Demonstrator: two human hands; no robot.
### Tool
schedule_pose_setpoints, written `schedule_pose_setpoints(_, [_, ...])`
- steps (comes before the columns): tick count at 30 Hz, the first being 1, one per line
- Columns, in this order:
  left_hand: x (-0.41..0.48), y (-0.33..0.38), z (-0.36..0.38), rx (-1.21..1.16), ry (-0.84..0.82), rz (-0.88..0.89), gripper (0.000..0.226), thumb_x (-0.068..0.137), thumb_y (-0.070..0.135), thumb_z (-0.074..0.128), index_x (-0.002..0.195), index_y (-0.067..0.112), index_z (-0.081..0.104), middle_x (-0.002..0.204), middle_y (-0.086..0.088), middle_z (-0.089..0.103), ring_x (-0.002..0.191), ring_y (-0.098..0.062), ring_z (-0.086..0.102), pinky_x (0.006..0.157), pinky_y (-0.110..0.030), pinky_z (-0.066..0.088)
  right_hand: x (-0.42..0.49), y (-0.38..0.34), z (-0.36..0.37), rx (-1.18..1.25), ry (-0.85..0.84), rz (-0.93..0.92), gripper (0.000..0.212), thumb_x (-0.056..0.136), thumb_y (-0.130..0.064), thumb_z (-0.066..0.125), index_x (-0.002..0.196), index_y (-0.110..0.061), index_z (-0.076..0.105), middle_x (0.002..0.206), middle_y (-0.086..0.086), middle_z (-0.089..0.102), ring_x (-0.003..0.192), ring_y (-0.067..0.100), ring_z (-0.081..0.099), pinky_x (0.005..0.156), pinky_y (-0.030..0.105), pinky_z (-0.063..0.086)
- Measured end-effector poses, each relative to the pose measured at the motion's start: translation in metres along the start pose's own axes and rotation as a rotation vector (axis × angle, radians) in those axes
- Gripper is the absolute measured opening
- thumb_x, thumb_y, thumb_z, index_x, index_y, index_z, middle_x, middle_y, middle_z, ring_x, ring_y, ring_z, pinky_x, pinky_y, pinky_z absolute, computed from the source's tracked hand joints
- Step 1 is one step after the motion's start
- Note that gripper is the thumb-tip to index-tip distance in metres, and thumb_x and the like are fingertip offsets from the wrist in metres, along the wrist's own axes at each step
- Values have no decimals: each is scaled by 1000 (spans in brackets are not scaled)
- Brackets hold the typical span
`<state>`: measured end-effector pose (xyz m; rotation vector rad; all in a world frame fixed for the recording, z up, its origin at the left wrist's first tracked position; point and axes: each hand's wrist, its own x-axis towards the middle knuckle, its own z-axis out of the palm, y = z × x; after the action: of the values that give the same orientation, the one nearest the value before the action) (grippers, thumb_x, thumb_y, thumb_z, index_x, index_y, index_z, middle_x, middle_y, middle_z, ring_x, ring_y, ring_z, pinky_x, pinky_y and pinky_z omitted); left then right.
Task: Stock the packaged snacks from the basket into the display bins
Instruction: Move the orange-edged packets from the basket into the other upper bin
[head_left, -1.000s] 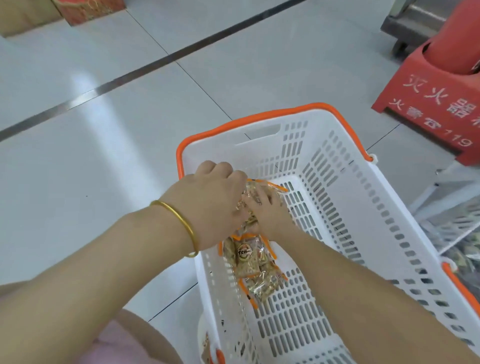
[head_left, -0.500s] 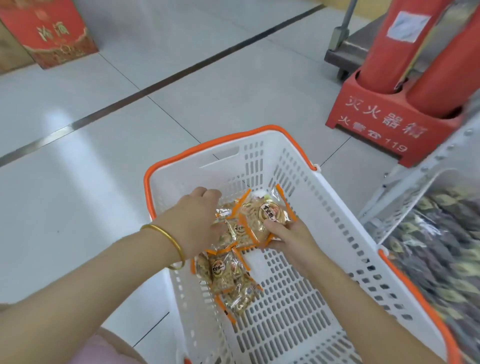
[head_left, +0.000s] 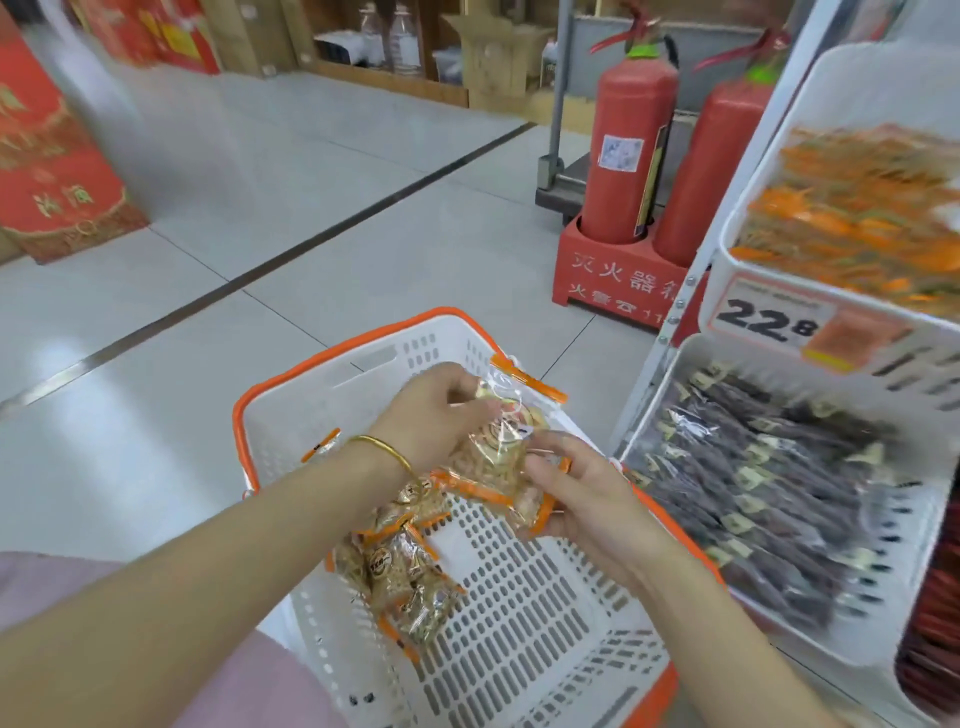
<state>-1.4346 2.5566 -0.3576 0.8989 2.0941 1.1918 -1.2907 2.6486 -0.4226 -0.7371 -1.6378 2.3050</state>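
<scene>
Pinched from above in left grip (head_left: 436, 415), cupped from below in right grip (head_left: 592, 499): snack packets (head_left: 498, 462), held just over the basket (head_left: 363, 358). Likely light, crinkly, slippery film, crushable inside; best taken by the sealed orange edges. Loose packets (head_left: 405, 571) beneath the grips; display bins (head_left: 647, 415) rightward.

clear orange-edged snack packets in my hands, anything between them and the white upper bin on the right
Nothing visible. The left hand and right hand hold the clear orange-edged snack packets above the white plastic basket; only open air lies between them and the white upper display bin, higher on the right.
</scene>
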Motion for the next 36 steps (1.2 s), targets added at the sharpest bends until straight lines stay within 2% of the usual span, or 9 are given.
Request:
schedule_pose_setpoints(2, [3, 8, -3, -98, 154, -50, 25, 92, 14, 57, 75, 12, 39, 57, -3, 38, 43, -11, 37, 38, -15, 32, -4, -3, -9, -63, 197, -79, 22, 86, -19, 66, 105, -28, 64, 91, 3, 66, 72, 21, 62, 74, 51, 56])
schedule_pose_setpoints(5, [11, 6, -5, -186, 290, -133, 25, 94, 16, 51, 75, 15, 35, 49, 0, 31, 39, -13, 28, 38, -19, 24, -11, -12, -20, 23, 365, -147, 36, 85, -8, 66, 111, -32, 62, 110, 3, 62, 83, 26, 65, 71, 38, 55])
schedule_pose_setpoints(12, [14, 11, 18, -430, 185, -228, 17, 99, 21, 44, 84, 14, 45, 50, -1, 31, 42, -13, 27, 40, -16, 24, -23, -26, -23, 219, 508, -261, 23, 85, -13, 66, 108, -15, 66, 112, 8, 67, 90, 24, 66, 73, 36, 52])
schedule_pose_setpoints(16, [17, 23, 30, -699, 111, -265, 14, 98, 18, 47, 85, 13, 49, 59, -5, 49, 50, -17, 49, 53, -27, 46, -19, -34, -12, 295, 551, -277, 21, 82, -5, 66, 100, -14, 64, 92, 6, 69, 81, 20, 64, 74, 34, 51])
schedule_pose_setpoints(19, [19, 25, 35, -768, 17, -245, 25, 96, 28, 51, 109, 7, 50, 92, -14, 65, 81, -26, 66, 82, -46, 54, -16, -38, -7, 255, 599, -287, 21, 80, -8, 71, 99, -15, 64, 96, 12, 68, 88, 26, 63, 78, 34, 53])
schedule_pose_setpoints(21, [14, 26, 36, -621, -106, -118, 44, 87, 36, 63, 118, 9, 48, 103, -11, 66, 86, -17, 69, 78, -36, 56, -15, -42, -5, 200, 618, -308, 19, 78, -11, 73, 95, -16, 66, 90, 7, 65, 84, 20, 61, 72, 25, 52])
schedule_pose_setpoints(26, [0, 37, 44, -335, -179, 94, 47, 77, 4, 73, 114, 20, 48, 107, -5, 66, 96, -16, 66, 79, -28, 55, -24, -56, -8, -40, 583, -307, 20, 75, -18, 78, 91, -22, 65, 88, 4, 56, 79, 17, 53, 69, 26, 48])
schedule_pose_setpoints(31, [9, 71, 54, -225, -302, 261, 61, 80, -4, 67, 127, 25, 42, 113, 1, 63, 97, -9, 65, 80, -27, 54, -49, -111, -55, -178, 328, -197, 71, 72, -22, 81, 132, -32, 45, 126, -5, 56, 95, 13, 66, 71, 36, 57])
schedule_pose_setpoints(36, [37, 147, 105, -219, -412, 433, 98, 72, -8, 71, 146, 25, 16, 124, -3, 57, 105, -13, 62, 86, -31, 53, -89, -185, -120, -270, 216, -228, 47, 75, -12, 71, 116, -29, 56, 92, -5, 72, 74, 12, 68, 52, 27, 55])
